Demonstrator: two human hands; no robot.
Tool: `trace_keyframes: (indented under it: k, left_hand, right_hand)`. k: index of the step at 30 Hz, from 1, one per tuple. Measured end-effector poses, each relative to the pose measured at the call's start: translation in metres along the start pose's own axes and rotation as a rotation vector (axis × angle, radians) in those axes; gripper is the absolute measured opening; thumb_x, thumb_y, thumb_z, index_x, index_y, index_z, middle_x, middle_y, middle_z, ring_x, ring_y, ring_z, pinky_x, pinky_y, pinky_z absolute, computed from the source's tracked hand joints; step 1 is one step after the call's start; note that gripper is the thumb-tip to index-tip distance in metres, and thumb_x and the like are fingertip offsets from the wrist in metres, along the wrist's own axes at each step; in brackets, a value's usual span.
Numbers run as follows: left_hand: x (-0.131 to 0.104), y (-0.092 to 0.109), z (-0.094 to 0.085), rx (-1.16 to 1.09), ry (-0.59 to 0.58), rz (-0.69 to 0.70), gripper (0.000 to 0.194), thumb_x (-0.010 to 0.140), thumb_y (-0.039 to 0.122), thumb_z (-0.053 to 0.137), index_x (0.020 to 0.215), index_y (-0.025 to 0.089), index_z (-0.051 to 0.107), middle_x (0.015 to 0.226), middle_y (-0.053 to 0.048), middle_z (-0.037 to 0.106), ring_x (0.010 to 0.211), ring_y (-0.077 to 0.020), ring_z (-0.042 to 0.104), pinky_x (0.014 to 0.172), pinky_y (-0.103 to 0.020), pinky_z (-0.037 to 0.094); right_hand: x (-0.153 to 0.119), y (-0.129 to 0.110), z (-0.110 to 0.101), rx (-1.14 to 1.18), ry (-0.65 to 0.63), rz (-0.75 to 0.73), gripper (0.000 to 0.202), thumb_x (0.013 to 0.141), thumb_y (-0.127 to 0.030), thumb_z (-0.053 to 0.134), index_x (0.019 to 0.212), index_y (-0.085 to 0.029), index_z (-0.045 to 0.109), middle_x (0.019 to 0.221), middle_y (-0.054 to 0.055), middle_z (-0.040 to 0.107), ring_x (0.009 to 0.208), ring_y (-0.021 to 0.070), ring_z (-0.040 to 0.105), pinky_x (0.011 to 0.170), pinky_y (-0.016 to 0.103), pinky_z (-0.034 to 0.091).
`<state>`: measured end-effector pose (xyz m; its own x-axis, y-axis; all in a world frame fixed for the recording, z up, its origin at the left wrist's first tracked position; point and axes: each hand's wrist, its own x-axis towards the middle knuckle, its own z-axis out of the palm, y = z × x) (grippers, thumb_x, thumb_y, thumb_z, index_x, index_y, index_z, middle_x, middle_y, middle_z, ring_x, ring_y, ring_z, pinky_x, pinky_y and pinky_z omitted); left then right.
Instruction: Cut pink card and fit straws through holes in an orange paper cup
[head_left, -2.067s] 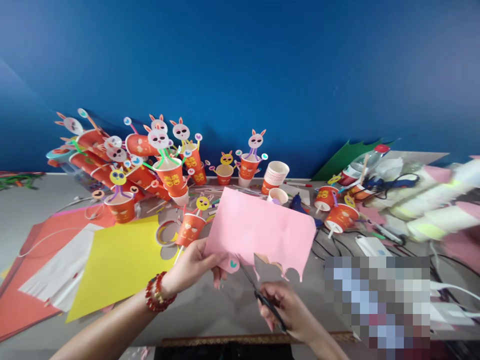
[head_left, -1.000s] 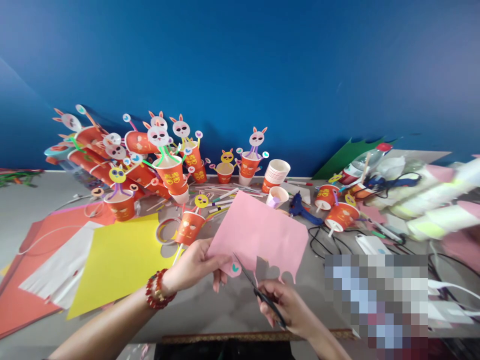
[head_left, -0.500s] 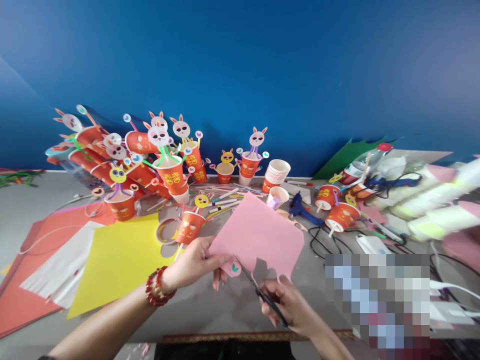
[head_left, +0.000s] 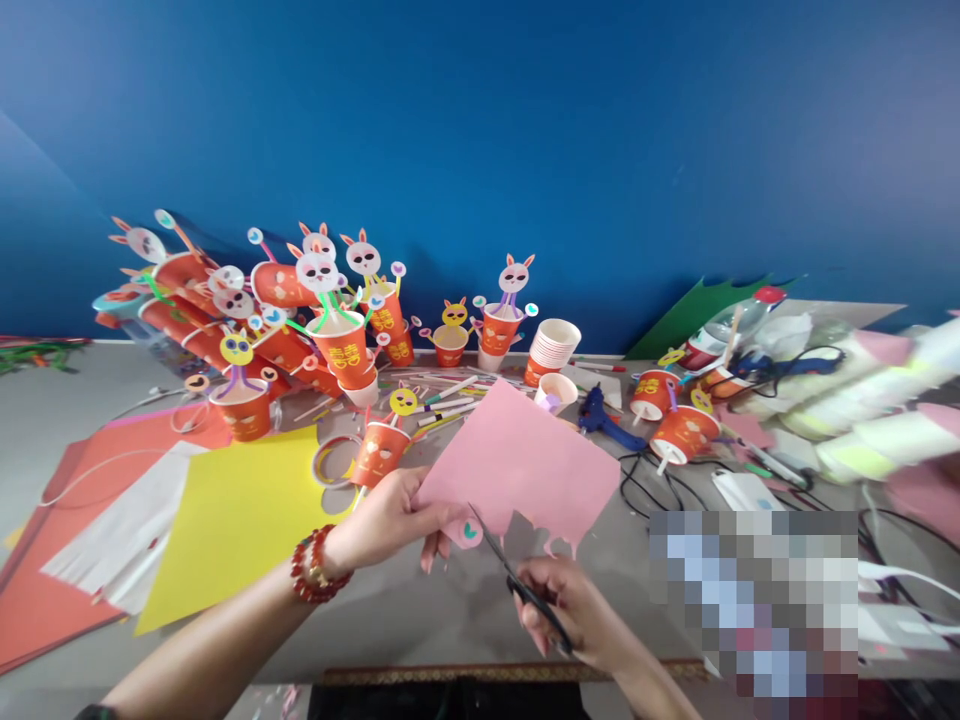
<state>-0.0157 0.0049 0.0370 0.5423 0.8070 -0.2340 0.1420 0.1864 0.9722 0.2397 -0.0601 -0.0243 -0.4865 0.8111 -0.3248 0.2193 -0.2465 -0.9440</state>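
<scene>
My left hand (head_left: 409, 525) pinches the near left corner of a pink sheet of paper (head_left: 517, 450), held above the table. By its fingertips, a round patch with a teal heart-like mark (head_left: 471, 531) shows at the paper's edge. My right hand (head_left: 566, 600) is closed around the handles of black scissors (head_left: 517, 580), whose blades point up and left, right beside that patch. Curved bites have been cut from the paper's near edge. A red paper cup (head_left: 379, 455) with a yellow rabbit face on top stands tilted just behind my left hand.
Yellow paper (head_left: 225, 520) and red paper (head_left: 45, 560) lie at left. Behind stand several rabbit-topped cups (head_left: 337, 345) and a stack of cups (head_left: 555, 345). At right are a blue glue gun (head_left: 611, 420), black cables and a plastic bottle (head_left: 739, 320). A tape roll (head_left: 335, 462) lies nearer.
The pink paper has turned slightly, its right corner shifting outward and its near edge lifting. The scissors have moved a little, staying beside the round patch. Both hands keep their hold.
</scene>
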Motion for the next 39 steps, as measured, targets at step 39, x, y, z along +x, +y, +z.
trace_keyframes:
  k: [39]
  left_hand:
    - [0.001, 0.008, -0.001, -0.044, -0.025, 0.030, 0.029, 0.089, 0.042, 0.064, 0.087, 0.014, 0.059, 0.064, -0.003, 0.071, 0.041, -0.0079, 0.059, 0.040, -0.015, 0.044]
  right_hand:
    - [-0.001, 0.016, -0.004, 0.106, -0.027, 0.117, 0.030, 0.068, -0.041, 0.068, 0.066, -0.020, 0.047, 0.055, -0.008, 0.046, 0.042, 0.0050, 0.039, 0.042, 0.017, 0.031]
